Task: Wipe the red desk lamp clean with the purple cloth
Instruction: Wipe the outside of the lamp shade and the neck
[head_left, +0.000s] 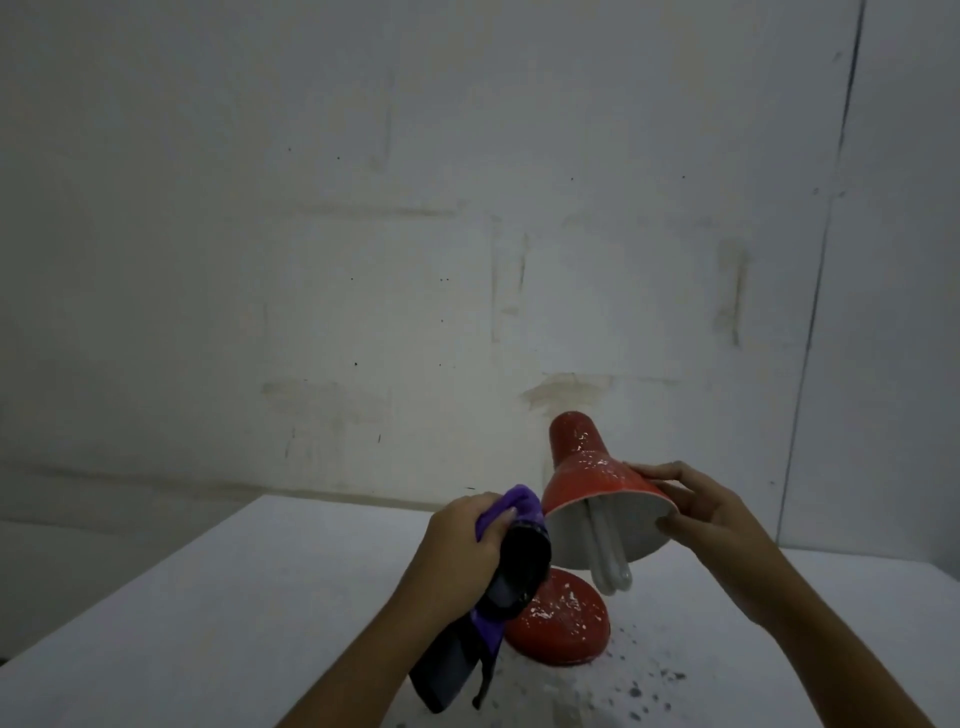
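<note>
- Nearest the camera, two bare forearms reached in from the bottom edge over a pale grey table (218, 597), which was dusted with dark specks and white flecks near its front right part.
- The left hand (457, 551) was clenched around the purple cloth (511, 564); a purple fold stuck out above the fingers, while the rest hung down toward the table as a darker, almost black length with a purple band part-way along it.
- In the dim light it was hard to tell whether that dark length was shadowed cloth or a differently coloured side of it.
- Just behind the hanging cloth, the round base (561, 623) of the red desk lamp (587, 483) sat on the table, its red surface blotched with white flakes or chipped patches.
- Above the base, the cone-shaped shade (597, 480) was tilted so that its white inside faced the camera, and in it sat a white tube bulb (610, 556), whose tip poked out past the lower rim.
- The shade's red outside carried the same white speckling, thickest near the rim.
- The right hand (696, 506) grasped the shade at its right rim, fingers over the red outside and thumb on the edge.
- The cloth's upper fold lay just beside the shade's left rim.
- Farthest back stood a stained grey wall (415, 234).
</note>
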